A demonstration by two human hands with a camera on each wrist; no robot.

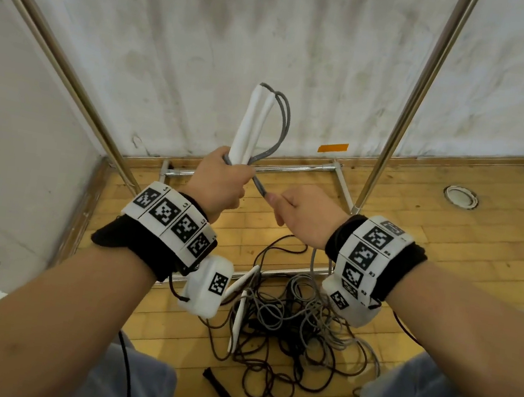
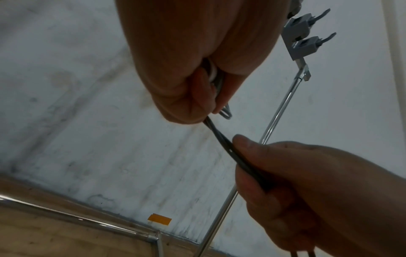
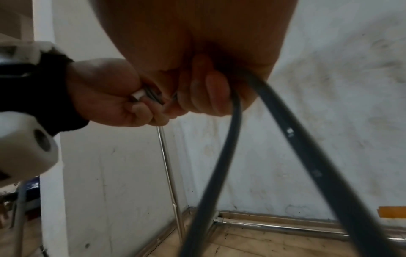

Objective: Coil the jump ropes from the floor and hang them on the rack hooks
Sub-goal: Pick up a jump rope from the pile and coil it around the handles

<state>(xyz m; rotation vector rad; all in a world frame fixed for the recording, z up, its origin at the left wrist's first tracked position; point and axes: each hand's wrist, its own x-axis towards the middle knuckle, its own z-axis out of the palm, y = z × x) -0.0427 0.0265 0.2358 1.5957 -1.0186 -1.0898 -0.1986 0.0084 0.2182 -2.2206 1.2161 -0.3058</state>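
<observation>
My left hand point(image 1: 219, 182) is clamped around the two white handles point(image 1: 253, 123) of a grey jump rope point(image 1: 281, 123), holding them upright and side by side in front of the wall, with two loops of the cord arching out from the handle tops and back down into my fist. Just to the right, my right hand point(image 1: 305, 214) pinches the same grey cord between thumb and fingers point(image 2: 248, 149); a short taut stretch runs between my two hands. In the right wrist view the cord drops from that hand as two strands toward the floor.

Below and nearer to me, on the wooden floor point(image 1: 452, 225), lies a tangled heap of ropes point(image 1: 296, 324), grey and dark brown cords mixed, with white handles point(image 1: 240, 309) at its left edge and a black handle point(image 1: 223, 391) lying nearest to me.

The metal rack point(image 1: 413, 95) stands against the far wall, its poles rising left and right of my hands. In the left wrist view, grey hooks point(image 2: 305, 38) show high on its right-hand pole.
</observation>
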